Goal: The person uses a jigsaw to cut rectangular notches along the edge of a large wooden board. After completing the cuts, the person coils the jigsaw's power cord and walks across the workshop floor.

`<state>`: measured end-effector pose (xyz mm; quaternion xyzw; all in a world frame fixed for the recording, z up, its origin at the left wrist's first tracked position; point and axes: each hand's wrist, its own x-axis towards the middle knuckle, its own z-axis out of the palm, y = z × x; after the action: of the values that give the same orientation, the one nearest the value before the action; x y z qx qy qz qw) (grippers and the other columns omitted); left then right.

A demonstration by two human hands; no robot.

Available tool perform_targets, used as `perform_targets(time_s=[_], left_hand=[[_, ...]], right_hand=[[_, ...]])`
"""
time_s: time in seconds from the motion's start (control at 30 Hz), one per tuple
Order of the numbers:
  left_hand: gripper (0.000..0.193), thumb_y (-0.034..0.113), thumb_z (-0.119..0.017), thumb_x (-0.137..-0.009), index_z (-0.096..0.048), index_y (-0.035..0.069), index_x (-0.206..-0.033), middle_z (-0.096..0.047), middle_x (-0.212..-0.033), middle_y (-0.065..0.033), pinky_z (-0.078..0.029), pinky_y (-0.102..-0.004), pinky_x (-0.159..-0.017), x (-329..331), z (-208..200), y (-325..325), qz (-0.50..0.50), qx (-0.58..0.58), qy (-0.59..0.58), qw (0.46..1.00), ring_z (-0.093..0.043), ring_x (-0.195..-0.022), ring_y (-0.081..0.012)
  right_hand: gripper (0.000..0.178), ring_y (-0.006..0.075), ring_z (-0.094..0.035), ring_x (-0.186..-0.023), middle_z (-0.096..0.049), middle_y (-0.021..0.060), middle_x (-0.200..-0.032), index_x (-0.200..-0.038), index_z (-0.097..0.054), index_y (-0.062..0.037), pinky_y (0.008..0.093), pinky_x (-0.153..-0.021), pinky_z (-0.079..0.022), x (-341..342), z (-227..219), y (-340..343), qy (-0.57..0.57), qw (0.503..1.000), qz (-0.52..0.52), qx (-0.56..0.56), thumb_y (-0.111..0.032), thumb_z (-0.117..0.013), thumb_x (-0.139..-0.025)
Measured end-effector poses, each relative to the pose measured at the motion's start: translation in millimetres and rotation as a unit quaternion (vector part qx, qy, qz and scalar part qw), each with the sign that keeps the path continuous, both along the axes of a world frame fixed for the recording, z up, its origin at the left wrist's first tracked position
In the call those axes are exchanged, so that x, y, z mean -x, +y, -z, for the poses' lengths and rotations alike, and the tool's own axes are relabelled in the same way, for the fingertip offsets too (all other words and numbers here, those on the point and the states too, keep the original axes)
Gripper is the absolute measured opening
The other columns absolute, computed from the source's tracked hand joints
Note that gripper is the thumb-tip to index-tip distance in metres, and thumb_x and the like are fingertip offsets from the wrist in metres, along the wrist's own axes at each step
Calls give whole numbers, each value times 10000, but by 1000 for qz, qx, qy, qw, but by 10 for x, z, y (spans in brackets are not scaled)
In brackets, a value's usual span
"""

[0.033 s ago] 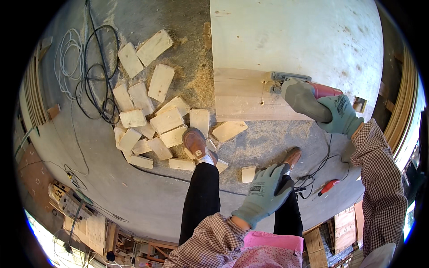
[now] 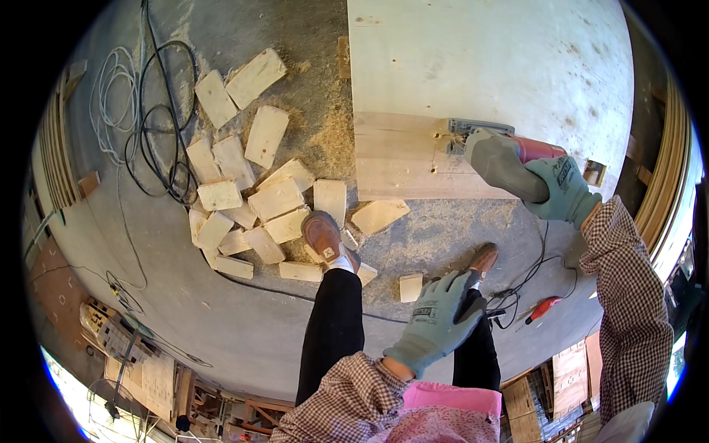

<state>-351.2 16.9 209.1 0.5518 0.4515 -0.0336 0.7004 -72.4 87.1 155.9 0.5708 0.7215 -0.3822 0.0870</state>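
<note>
My right hand [image 2: 563, 190], in a grey-blue work glove, is closed around the handle of a red and grey jigsaw [image 2: 538, 150]. Its flat metal shoe rests on a large plywood sheet [image 2: 480, 59], along the near part where a browner strip [image 2: 395, 155] runs. The blade is too small to make out. My left hand [image 2: 437, 321], gloved alike, lies on my right knee with its fingers stretched out and nothing in them.
Several pale wood blocks [image 2: 277, 198] lie scattered over the sawdusty floor around my left shoe [image 2: 322, 235]. Coiled black cable [image 2: 177, 122] lies at the far left. A red tool [image 2: 543, 310] and cords are right of my right foot. Stacked boards [image 2: 668, 162] stand at the right.
</note>
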Motion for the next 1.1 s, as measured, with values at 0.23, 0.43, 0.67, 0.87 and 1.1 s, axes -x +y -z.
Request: perform_targets(time_s=[0.23,0.43,0.67,0.87,1.1], left_hand=[[435,255,-576,-818,-458,40,-1177,-488,-1164,-166,-335,-394,-938,13,-4,10,-8,9,-12,1000,-445,-1101,-326],[432,251,-571,-823,-456,40,-1183,-490,-1155,-164,-335,-392,-937,23,-4,1,-9,3,-9,1000,-448,-1097,-322],[435,251,-568,-825,-456,34,-1184,-493,-1143,-165,-339,-388,-931,39,-4,9,-19,5,-13,1000,-455,-1080,-321],[437,256,-566,-823,-456,33,-1183,-493,-1142,-166,-343,-388,-926,50,-3,2,-18,0,-7,1000,-458,-1074,-320],[432,256,-566,-819,-457,31,-1170,-497,-1126,-172,-352,-390,-911,68,22,-48,-30,-14,-9,999,-463,-1056,-329]], right_hand=[[316,293,-575,-655,-593,104,-722,-844,-567,-79,365,-598,-447,80,-17,64,-1,1000,-11,11,-223,-677,-585],[256,286,-584,-668,-598,93,-719,-815,-561,-101,369,-608,-446,153,-27,109,12,1000,-11,10,-251,-657,-632],[285,282,-587,-664,-601,91,-725,-842,-561,-101,371,-606,-447,220,-3,129,5,1000,-21,19,-259,-662,-627],[300,282,-585,-672,-599,97,-723,-851,-560,-95,376,-612,-446,276,-6,145,2,1000,-26,10,-265,-663,-627],[286,300,-571,-664,-592,108,-722,-827,-575,-82,380,-597,-440,342,22,132,3,1000,-13,4,-228,-669,-599]])
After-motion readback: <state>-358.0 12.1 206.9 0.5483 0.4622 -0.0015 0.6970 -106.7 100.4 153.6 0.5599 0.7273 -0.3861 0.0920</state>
